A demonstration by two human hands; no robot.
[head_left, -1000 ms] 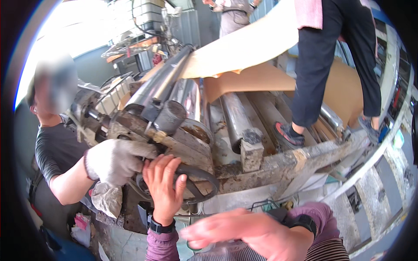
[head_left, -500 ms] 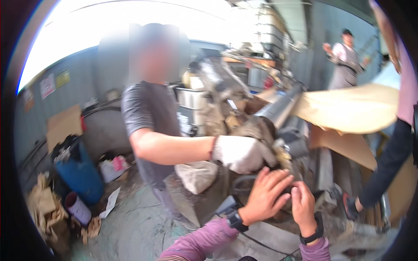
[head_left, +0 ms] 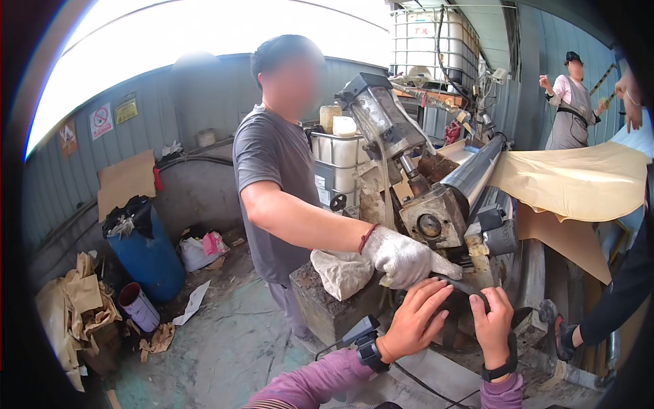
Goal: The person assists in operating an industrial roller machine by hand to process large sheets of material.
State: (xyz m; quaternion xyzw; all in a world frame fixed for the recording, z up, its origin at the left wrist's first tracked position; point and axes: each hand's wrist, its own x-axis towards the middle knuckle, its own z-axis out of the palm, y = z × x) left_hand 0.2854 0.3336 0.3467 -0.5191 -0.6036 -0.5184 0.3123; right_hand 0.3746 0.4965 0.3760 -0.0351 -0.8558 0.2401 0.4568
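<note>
My left hand (head_left: 415, 319) lies against the left part of a dark curved rim (head_left: 463, 285), which looks like a handwheel, its fingers stretched out and a little apart. On the right part of the same rim, my right hand (head_left: 494, 317) is closed, fingers bent over it and thumb in front. Most of the wheel is hidden behind my hands. A co-worker's white-gloved hand (head_left: 403, 258) reaches in from the left, one finger extended over the rim. Just beyond stands a worn metal machine housing (head_left: 430, 217) with a long grey roller (head_left: 475, 169).
The co-worker (head_left: 272, 157) stands close on my left. A pale cloth bag (head_left: 340, 273) rests on a stained block. Cream sheet material (head_left: 572, 180) spans the right side. Another person (head_left: 571, 109) stands far right. A blue barrel (head_left: 146, 252) and crumpled paper (head_left: 82, 300) are at left.
The view has turned left and sharpened. The co-worker's gloved finger now extends to the right over the rim. My hands have stayed at the wheel, the right a little farther from the left.
</note>
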